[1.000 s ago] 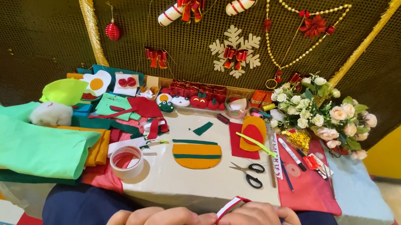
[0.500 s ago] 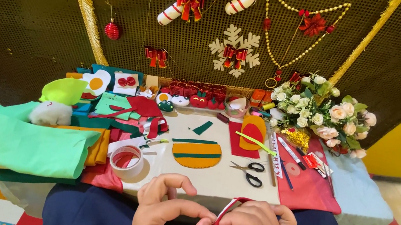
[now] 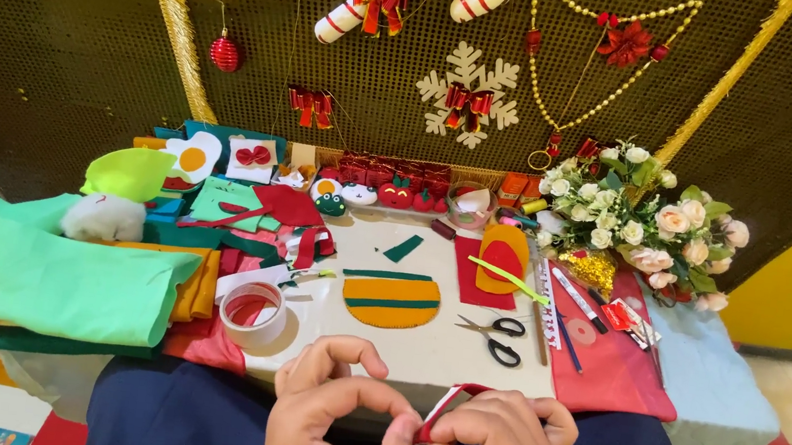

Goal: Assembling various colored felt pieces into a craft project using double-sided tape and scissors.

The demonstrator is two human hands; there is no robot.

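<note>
Both the left hand [image 3: 339, 415] and right hand [image 3: 500, 443] pinch a red-and-white striped felt strip [image 3: 450, 403] between their fingertips. A small round clear tub [image 3: 470, 204] near the cloth flower bouquet [image 3: 640, 220] holds something pale, too small to tell.

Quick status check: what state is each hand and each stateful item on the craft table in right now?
left hand: fingers pinched on the red-and-white strip
right hand: fingers pinched on the same strip
red-and-white strip: folded into a loop between both hands
scissors: lying flat, blades closed
tape roll: lying flat on table
green felt: folded, stacked
</note>
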